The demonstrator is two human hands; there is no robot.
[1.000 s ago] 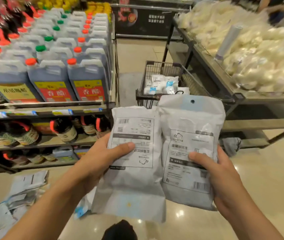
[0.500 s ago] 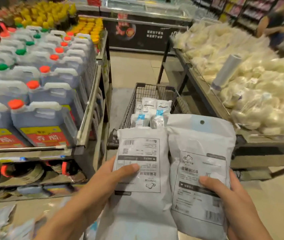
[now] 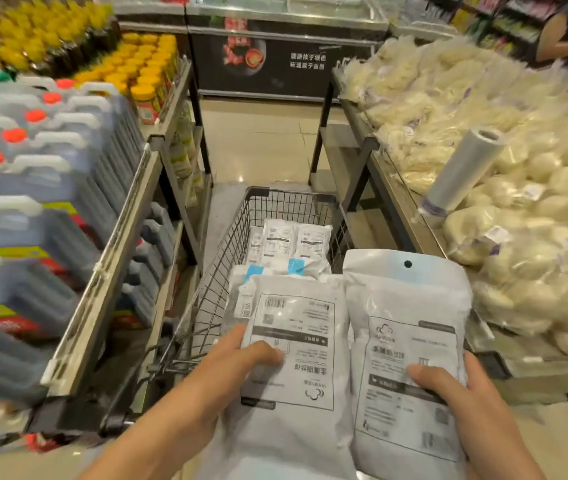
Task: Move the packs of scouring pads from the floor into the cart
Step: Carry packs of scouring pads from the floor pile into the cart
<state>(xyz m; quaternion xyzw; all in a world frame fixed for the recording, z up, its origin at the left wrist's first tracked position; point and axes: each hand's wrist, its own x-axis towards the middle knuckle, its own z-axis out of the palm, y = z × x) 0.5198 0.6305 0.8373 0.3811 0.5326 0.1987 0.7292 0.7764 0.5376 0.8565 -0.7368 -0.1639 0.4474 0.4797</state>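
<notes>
Left hand: the left hand [image 3: 227,367] grips a white pack [image 3: 293,382] from its left edge, thumb laid across the printed label, fingers hidden behind.
Right hand: the right hand [image 3: 466,403] grips a second white pack [image 3: 410,327] from its right edge, thumb pressed on the label, fingers behind it.
Packs in hand: both are held upright side by side, edges touching or nearly so, over the near end of the cart; the right one has a hang hole at its top.
Cart: a wire cart [image 3: 227,251] stands in the aisle straight ahead, between two displays.
Packs in cart: several more white packs [image 3: 293,244] lie flat inside the basket.
Left side: shelves of large jugs [image 3: 33,174] with red and green caps.
Right side: a table heaped with bagged pale food [image 3: 466,109], and a roll of plastic bags [image 3: 459,171] standing tilted on it.
</notes>
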